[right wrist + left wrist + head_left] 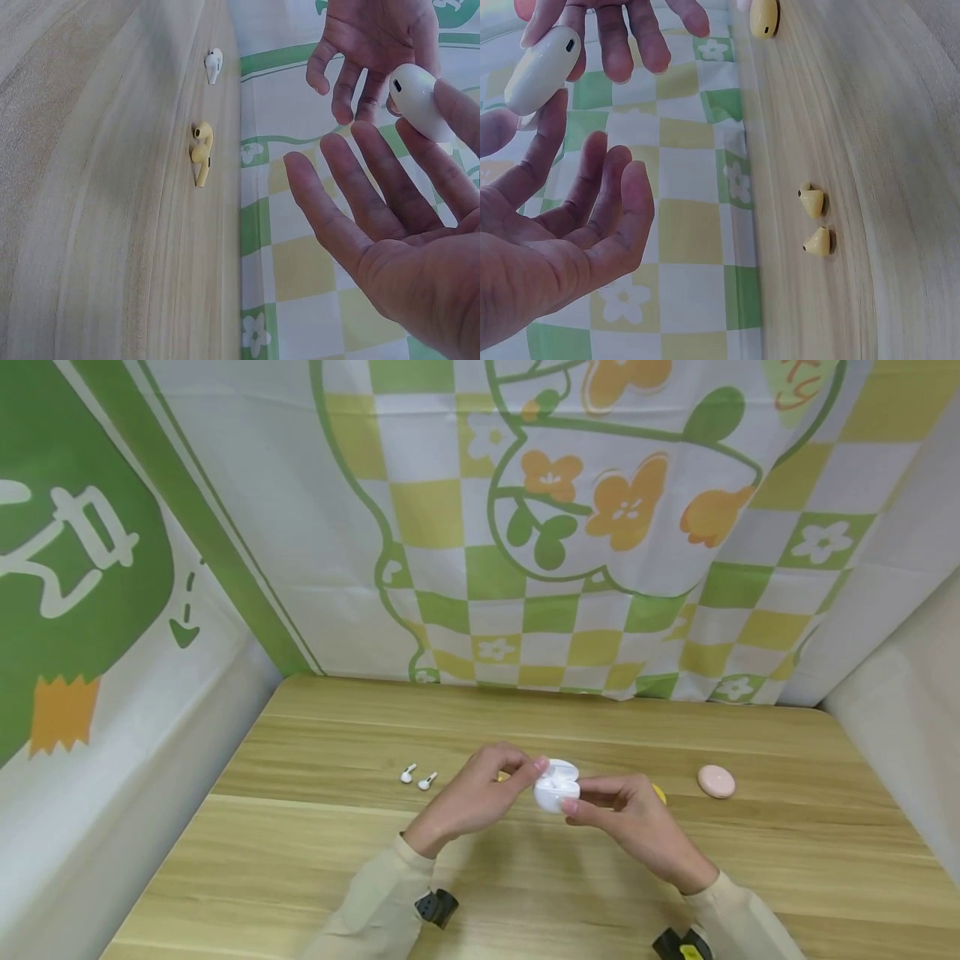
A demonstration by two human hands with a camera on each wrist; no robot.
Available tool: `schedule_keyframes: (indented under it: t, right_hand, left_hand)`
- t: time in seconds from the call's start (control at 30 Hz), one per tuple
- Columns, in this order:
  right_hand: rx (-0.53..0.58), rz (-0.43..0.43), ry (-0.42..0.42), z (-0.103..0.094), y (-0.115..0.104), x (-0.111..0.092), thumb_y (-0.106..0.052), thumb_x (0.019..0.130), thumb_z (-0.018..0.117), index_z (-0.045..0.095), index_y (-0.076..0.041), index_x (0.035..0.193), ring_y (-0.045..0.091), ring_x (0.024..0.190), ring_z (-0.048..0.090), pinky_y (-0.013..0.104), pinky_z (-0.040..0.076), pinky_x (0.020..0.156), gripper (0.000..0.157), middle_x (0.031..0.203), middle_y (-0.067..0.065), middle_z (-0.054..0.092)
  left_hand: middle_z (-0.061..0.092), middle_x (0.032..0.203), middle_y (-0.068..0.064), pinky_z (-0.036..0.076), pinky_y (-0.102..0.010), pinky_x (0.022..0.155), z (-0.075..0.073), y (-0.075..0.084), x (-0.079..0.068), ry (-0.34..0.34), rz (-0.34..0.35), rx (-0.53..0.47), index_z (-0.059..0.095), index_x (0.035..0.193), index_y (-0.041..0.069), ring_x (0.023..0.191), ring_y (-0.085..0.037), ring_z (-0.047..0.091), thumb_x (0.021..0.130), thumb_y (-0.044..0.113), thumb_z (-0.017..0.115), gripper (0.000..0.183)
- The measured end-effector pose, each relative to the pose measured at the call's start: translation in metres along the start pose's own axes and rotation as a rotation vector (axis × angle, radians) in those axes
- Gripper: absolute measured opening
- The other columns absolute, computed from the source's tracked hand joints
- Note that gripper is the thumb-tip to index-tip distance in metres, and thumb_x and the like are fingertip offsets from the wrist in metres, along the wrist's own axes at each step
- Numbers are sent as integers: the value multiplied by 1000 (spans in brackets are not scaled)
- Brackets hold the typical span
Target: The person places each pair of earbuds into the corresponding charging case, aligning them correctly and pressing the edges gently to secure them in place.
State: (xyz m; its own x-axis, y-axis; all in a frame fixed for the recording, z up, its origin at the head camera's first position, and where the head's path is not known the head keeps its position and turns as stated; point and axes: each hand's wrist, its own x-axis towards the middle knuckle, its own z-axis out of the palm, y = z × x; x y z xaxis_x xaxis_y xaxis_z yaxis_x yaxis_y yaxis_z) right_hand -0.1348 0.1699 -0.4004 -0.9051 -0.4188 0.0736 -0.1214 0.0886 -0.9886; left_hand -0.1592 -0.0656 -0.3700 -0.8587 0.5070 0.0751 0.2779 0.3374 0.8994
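A white earbud charging case point(557, 797) is held above the table with its lid point(562, 770) raised. My right hand point(643, 823) grips the case body between thumb and index finger, while the other fingers stretch out, as the right wrist view shows. From the other side my left hand point(477, 792) pinches the lid between thumb and index finger. In the left wrist view the case point(544, 69) shows its underside and a dark charging port. Whatever lies inside the case is too small to make out.
Two white earbuds point(417, 777) lie on the wooden table point(315, 735) left of my hands. Yellow earbuds point(815, 223) lie beneath them. A yellow case point(659, 793) is mostly behind my right hand, and a round pink case point(716, 782) lies farther right. A patterned curtain point(495, 577) hangs behind.
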Motion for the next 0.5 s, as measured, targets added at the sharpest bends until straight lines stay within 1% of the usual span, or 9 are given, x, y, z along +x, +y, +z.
schedule_keyframes:
  t: [0.1,0.2,0.3,0.4,0.5]
  right_hand:
    - [12,-6,4,0,0,0,-11,96,71,72,0,120,28,103,71,46,57,88,26,119,13,72]
    - [9,-8,18,0,0,-1,-10,96,71,72,1,120,32,102,71,47,57,88,27,119,13,72]
    - [-13,-1,43,0,0,-1,-11,95,73,72,1,120,32,102,71,44,58,87,28,118,13,72]
    - [-41,-8,64,-1,1,-2,-11,94,73,72,2,120,27,101,72,41,58,85,29,117,14,72]
    - [-54,-16,76,-2,1,-2,-10,94,74,72,2,119,22,102,71,39,59,84,28,116,14,73]
  left_hand:
    - [69,112,-3,49,-47,92,-2,-1,0,-8,-12,3,77,102,11,106,-19,60,108,37,49,38]
    - [69,116,-2,50,-47,91,-5,-5,-2,3,-37,19,76,108,12,108,-20,60,107,43,49,41]
    - [69,115,-1,51,-46,88,-11,-8,-5,36,-66,42,75,112,13,108,-21,61,106,45,50,41]
    - [69,113,0,52,-45,87,-18,-14,-9,80,-83,75,75,112,13,107,-20,61,105,42,54,36]
    - [68,112,1,51,-44,89,-26,-19,-13,125,-99,109,74,112,14,106,-19,60,104,40,57,32]
